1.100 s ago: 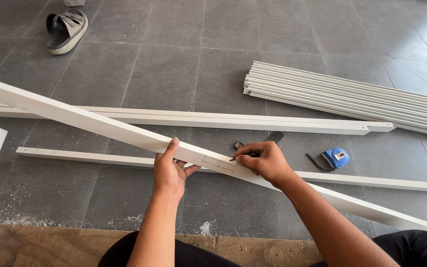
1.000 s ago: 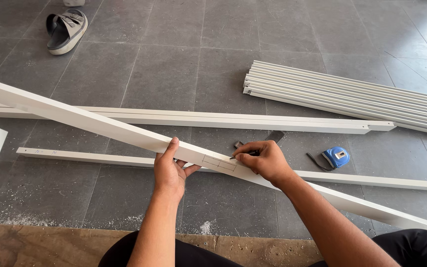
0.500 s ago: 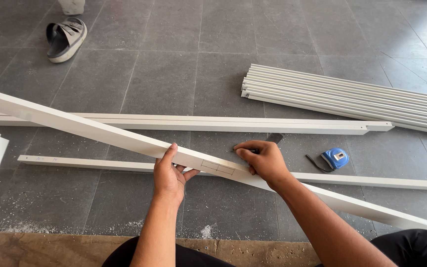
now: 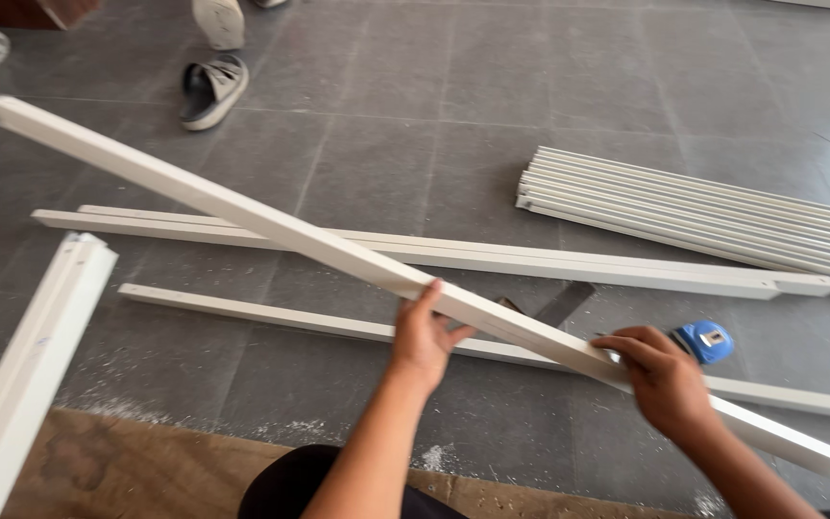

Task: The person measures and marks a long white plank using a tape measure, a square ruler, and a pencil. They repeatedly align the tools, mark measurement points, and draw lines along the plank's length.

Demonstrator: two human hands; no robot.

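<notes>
- Long white profile strip (image 4: pixel 271 229) runs diagonally across the view, far end lifted toward upper left, near end passing lower right out of frame.
- Left hand (image 4: pixel 422 336) grips the strip about midway: thumb up over the top face, fingers curled beneath, closed on it.
- Right hand (image 4: pixel 663 377) sits further along the same strip toward its near end, fingers bent down over the top; a thin dark point shows at the fingertips, too small to tell what it is.
- Change since a second ago: the right hand was beside the left, working at one spot on the strip. It has slid away to the right, so the hands are now well apart. The view has also swung, showing more of the floor to the upper left.
- My reading: work at the first spot looks finished, attention moved to another spot along the strip.
- Blue tape measure (image 4: pixel 704 341) lies on the grey tile floor (image 4: pixel 492 86) just beyond the right hand; a dark flat tool (image 4: pixel 561 304) lies near it, partly under the strip.
- No containers in view. Nearest to a store: a bundle of white strips (image 4: pixel 703 213) on the floor, right.
- Two more loose strips (image 4: pixel 492 255) lie flat below the held one. Sandal (image 4: pixel 208 88) upper left.
</notes>
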